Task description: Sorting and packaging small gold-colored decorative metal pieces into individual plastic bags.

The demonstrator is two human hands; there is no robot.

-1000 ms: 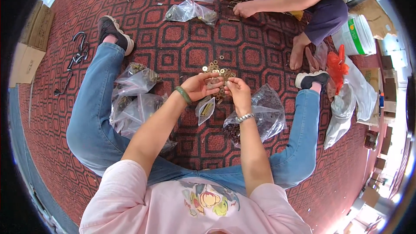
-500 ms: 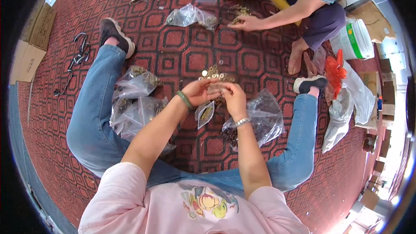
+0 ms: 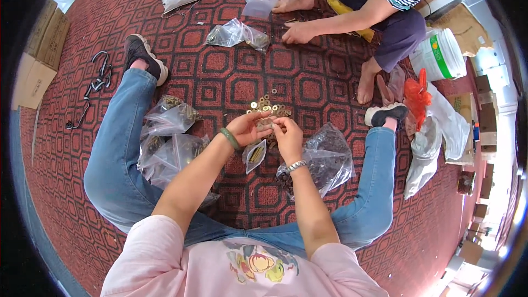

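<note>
1. Clock directions here run from where the two hands meet, above the patterned carpet [image 3: 236, 195].
2. The left hand [image 3: 245, 127] lies palm up, its grip loosely spread. Best hold it level and slightly cupped, so small pieces cannot slip between the fingers.
3. The right hand [image 3: 289, 138] brings its grip to the left fingers, thumb and fingertips close together; whether they pinch anything, I cannot tell. A light fingertip touch should suit such small parts.
4. The brass-coloured rings [image 3: 267, 106] lie loose on the carpet at 12 o'clock, just beyond the fingers. Staying low over them would make a drop easy to recover, though a sleeve-like sweep of the wrist could scatter them.
5. The small clear bag [image 3: 254, 155], with long brass-coloured pieces inside, lies at 7 o'clock. Its thin plastic probably shifts easily, so brushing it is worth avoiding.
6. The large clear bag [image 3: 329, 157] of dark pieces lies at 4 o'clock, beside the right wrist. Leaving that forearm clear of the crumpled plastic seems wise.
</note>
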